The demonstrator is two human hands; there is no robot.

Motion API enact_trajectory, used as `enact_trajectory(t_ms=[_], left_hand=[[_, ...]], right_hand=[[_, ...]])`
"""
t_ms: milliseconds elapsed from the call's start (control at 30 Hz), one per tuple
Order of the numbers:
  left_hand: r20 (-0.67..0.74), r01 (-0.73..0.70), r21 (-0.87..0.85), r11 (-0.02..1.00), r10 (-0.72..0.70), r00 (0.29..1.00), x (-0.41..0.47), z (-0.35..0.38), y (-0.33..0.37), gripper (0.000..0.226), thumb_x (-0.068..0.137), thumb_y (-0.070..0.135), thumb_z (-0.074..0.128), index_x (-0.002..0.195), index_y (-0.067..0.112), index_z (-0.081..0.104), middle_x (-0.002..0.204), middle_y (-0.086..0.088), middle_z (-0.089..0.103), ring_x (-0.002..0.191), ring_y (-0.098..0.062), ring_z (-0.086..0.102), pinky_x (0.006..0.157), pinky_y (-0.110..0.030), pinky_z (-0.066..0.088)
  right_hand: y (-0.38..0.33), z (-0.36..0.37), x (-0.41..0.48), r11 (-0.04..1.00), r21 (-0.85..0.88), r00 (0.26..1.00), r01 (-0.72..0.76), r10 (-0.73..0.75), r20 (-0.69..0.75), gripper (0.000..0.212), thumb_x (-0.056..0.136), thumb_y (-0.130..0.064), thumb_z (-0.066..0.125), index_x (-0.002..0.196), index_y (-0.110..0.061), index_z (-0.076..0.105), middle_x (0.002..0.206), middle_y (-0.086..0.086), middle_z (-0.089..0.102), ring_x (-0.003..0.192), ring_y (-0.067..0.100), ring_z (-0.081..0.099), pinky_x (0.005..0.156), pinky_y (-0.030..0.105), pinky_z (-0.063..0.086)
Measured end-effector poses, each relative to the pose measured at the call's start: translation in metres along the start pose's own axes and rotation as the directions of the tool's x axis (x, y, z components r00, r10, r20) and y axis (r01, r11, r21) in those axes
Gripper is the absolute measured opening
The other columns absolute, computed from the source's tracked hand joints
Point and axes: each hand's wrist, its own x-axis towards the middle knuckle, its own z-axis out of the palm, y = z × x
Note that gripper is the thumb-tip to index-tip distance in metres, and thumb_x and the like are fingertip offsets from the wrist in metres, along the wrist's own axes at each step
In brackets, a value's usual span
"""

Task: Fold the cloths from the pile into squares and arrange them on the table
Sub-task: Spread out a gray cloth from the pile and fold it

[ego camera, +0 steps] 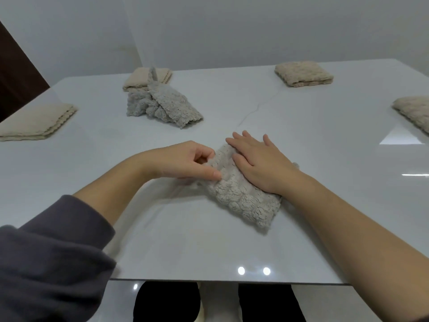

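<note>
A folded fluffy grey-beige cloth (241,196) lies on the white table (185,240) in front of me. My right hand (260,163) lies flat on its far half with straight fingers, pressing it down. My left hand (185,161) pinches the cloth's left edge between thumb and curled fingers. A crumpled grey cloth (162,103) rests at the back left, partly over a folded beige cloth (139,79). Folded beige squares sit at the left edge (37,123), the back right (304,74) and the right edge (415,110).
The glossy table's near edge (232,281) runs just above my dark-trousered legs. A grey wall stands behind the table, with a dark panel (14,73) at the far left.
</note>
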Motion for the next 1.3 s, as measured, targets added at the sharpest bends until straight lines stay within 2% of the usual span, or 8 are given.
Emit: enact_trajectory(t_ms=[100,267,500,667,933,1100,1200,1300], left_hand=[[0.058,0.042,0.11,0.993,-0.049,0.997,0.004,-0.003,0.003,0.065,0.065,0.052,0.075,0.092,-0.005,0.06,0.071,-0.007,0.044,0.062,-0.016,0.038,0.05,-0.021,0.029],[0.202,0.015,-0.207,0.978,0.028,0.979,0.007,-0.01,-0.001,0.009,0.072,0.03,0.071,0.076,0.024,0.066,0.055,0.006,0.038,0.042,-0.007,0.023,0.04,-0.014,0.023],[0.394,0.074,-0.325,0.943,0.064,0.917,0.01,-0.014,-0.007,0.029,0.076,0.016,0.068,0.102,0.011,0.056,0.053,0.007,0.035,0.037,-0.002,0.021,0.036,-0.011,0.02],[0.306,0.096,-0.364,0.926,0.022,0.952,-0.001,-0.023,-0.025,0.049,0.066,0.024,0.087,0.093,0.011,0.049,0.057,0.004,0.049,0.038,-0.005,0.024,0.037,-0.014,0.026],[-0.046,-0.01,-0.345,0.939,-0.006,0.999,-0.004,-0.017,-0.02,0.028,0.085,-0.003,0.06,0.106,0.01,0.046,0.079,-0.007,0.056,0.055,-0.012,0.05,0.053,-0.023,0.05],[-0.358,0.031,0.136,0.99,0.02,0.933,0.014,-0.03,-0.005,0.032,0.093,-0.004,0.047,0.118,0.016,0.05,0.107,-0.007,0.054,0.081,-0.015,0.056,0.068,-0.024,0.049],[-0.508,0.124,0.511,0.851,0.182,0.842,0.013,-0.02,-0.004,0.036,0.094,0.012,0.051,0.129,0.02,0.048,0.128,-0.002,0.048,0.106,-0.017,0.054,0.087,-0.03,0.046],[-0.449,0.085,0.753,0.653,0.414,0.792,-0.017,0.004,-0.007,0.027,0.092,0.017,0.054,0.118,0.019,0.055,0.12,0.001,0.052,0.095,-0.021,0.058,0.077,-0.038,0.049]], right_hand=[[-0.001,0.001,0.0,0.998,-0.062,1.0,-0.02,0.022,0.022,0.051,0.104,-0.038,0.019,0.154,-0.028,0.018,0.163,-0.007,0.01,0.15,0.012,0.001,0.121,0.046,-0.004],[-0.002,0.0,0.0,0.997,-0.07,0.998,-0.022,0.025,0.051,0.051,0.104,-0.039,0.016,0.155,-0.03,0.015,0.163,-0.007,0.008,0.15,0.011,0.0,0.121,0.045,-0.003],[-0.002,0.001,0.0,0.996,-0.086,0.998,-0.011,0.017,0.065,0.051,0.104,-0.04,0.016,0.154,-0.031,0.016,0.163,-0.008,0.009,0.15,0.011,0.002,0.121,0.047,0.001],[-0.003,0.003,0.0,0.993,-0.117,0.997,-0.021,0.03,0.075,0.052,0.104,-0.04,0.015,0.155,-0.031,0.013,0.163,-0.008,0.007,0.15,0.011,0.0,0.121,0.048,-0.001],[-0.013,0.005,0.001,0.983,-0.097,0.988,-0.154,0.153,-0.018,0.055,0.104,-0.04,0.016,0.156,-0.028,0.001,0.164,-0.001,-0.007,0.15,0.019,-0.011,0.119,0.053,-0.005],[-0.023,-0.002,0.006,0.957,-0.284,0.998,-0.052,0.055,0.002,0.057,0.104,-0.039,0.013,0.156,-0.018,0.002,0.164,0.0,-0.009,0.149,0.02,-0.014,0.117,0.055,-0.011],[-0.024,0.003,0.011,0.958,-0.286,0.998,-0.018,0.036,0.058,0.058,0.105,-0.038,0.014,0.156,-0.012,0.002,0.164,0.003,-0.005,0.15,0.021,-0.007,0.12,0.048,-0.005],[-0.021,0.009,0.012,0.966,-0.255,0.997,-0.036,0.053,0.059,0.059,0.105,-0.037,0.016,0.156,-0.012,0.003,0.164,0.004,-0.003,0.15,0.022,-0.004,0.121,0.045,0.0]])
